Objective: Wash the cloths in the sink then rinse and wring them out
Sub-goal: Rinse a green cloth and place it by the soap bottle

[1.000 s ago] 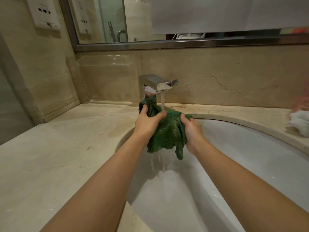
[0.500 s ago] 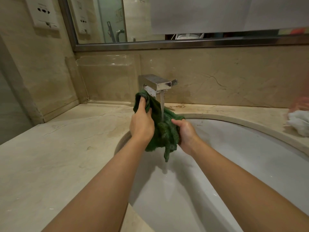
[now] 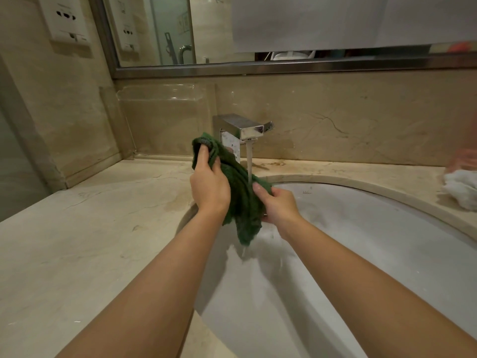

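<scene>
A wet dark green cloth [image 3: 245, 202] hangs bunched between both hands over the white sink [image 3: 361, 241]. My left hand [image 3: 209, 187] grips its upper end, raised beside the chrome faucet [image 3: 244, 127]. My right hand [image 3: 280, 205] grips its lower part from the right. Water [image 3: 249, 164] runs from the faucet onto the cloth and drips off its hanging tip into the basin.
A beige marble counter [image 3: 90, 228] surrounds the sink. A white cloth [image 3: 462, 189] lies on the counter at the far right edge. A mirror [image 3: 258, 29] and a wall socket [image 3: 65, 20] are above; a clear shelf [image 3: 160, 93] sits left of the faucet.
The cloth was spread wide under the stream; now it is gathered into a narrow bunch. My left hand rose up and left beside the faucet, my right hand came inward.
</scene>
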`<state>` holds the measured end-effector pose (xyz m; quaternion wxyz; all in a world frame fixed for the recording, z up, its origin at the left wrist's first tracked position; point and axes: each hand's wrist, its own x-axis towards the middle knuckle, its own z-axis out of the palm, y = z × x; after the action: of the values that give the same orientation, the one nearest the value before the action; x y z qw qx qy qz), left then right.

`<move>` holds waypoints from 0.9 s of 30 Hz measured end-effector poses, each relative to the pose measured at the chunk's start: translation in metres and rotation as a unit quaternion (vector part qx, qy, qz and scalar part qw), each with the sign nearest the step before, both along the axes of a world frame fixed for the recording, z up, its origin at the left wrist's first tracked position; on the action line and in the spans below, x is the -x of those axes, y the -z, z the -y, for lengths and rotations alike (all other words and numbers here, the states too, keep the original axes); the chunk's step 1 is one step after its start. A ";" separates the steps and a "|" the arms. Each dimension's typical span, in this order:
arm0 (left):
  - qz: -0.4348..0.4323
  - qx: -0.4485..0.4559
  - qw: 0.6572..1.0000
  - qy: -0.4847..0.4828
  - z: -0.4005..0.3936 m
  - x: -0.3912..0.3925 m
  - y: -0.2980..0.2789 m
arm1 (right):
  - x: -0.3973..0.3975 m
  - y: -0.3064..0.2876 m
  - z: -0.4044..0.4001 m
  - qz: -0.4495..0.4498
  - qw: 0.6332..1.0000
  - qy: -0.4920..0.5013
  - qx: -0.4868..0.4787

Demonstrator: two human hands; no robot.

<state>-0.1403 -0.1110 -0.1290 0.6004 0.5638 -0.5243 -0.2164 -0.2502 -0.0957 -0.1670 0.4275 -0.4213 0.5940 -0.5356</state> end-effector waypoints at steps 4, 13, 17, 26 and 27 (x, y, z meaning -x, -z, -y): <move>-0.033 0.011 0.999 -0.002 -0.006 0.000 -0.007 | 0.002 -0.002 0.000 0.114 0.993 0.018 -0.001; -0.108 0.018 0.994 0.021 -0.011 -0.001 -0.011 | 0.007 -0.010 -0.003 0.278 0.958 -0.030 0.059; -0.025 -0.002 0.998 0.062 -0.009 -0.002 -0.007 | 0.013 -0.006 0.001 0.231 0.971 0.044 0.040; 0.280 -0.106 0.952 0.068 -0.003 0.004 0.005 | 0.019 -0.011 0.001 0.386 0.914 0.095 0.082; 0.288 -0.105 0.950 0.056 -0.003 0.004 0.005 | 0.016 -0.012 0.000 0.394 0.912 0.083 0.081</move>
<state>-0.1445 -0.1078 -0.1341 0.3486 0.6318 -0.6797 -0.1320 -0.2665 -0.0957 -0.1551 0.5454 -0.1585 0.3648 -0.7378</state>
